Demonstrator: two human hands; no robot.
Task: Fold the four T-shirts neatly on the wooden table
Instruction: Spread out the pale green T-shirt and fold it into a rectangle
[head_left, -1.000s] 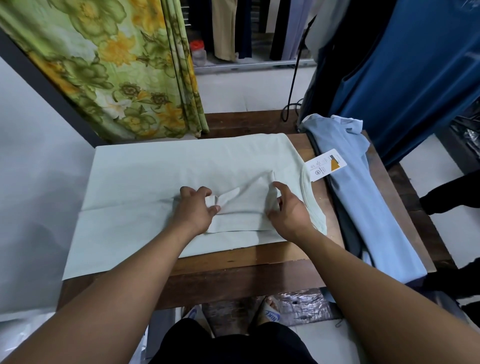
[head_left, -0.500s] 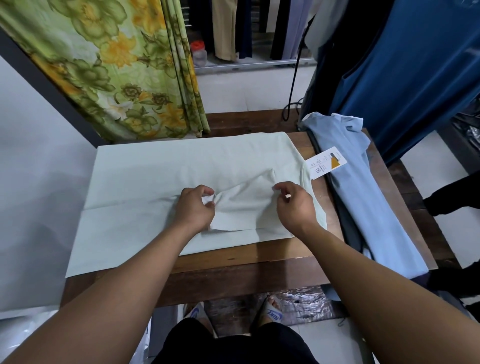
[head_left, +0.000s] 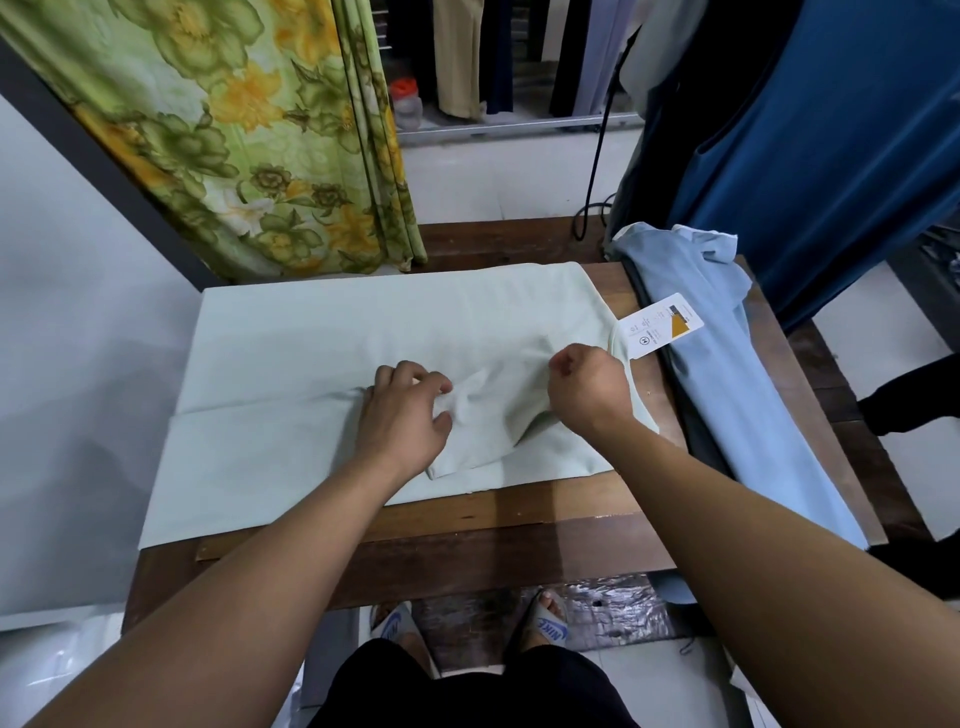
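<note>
A pale mint-green T-shirt (head_left: 363, 332) lies flat on the brown wooden surface (head_left: 519, 514). Its long axis runs from the left edge toward the right, with the neckline at the right end. The left grip (head_left: 405, 415) pinches the bunched sleeve at mid-shirt near the front edge. The right grip (head_left: 587, 387) is clenched on the cloth just beside the neckline. A white paper hang tag with an orange triangle (head_left: 660, 325) sticks out there, its print too small to read. A light blue T-shirt (head_left: 737, 405) stretches along the right edge. Below the front edge, a grey sandal (head_left: 550, 629) reads "NIKE".
</note>
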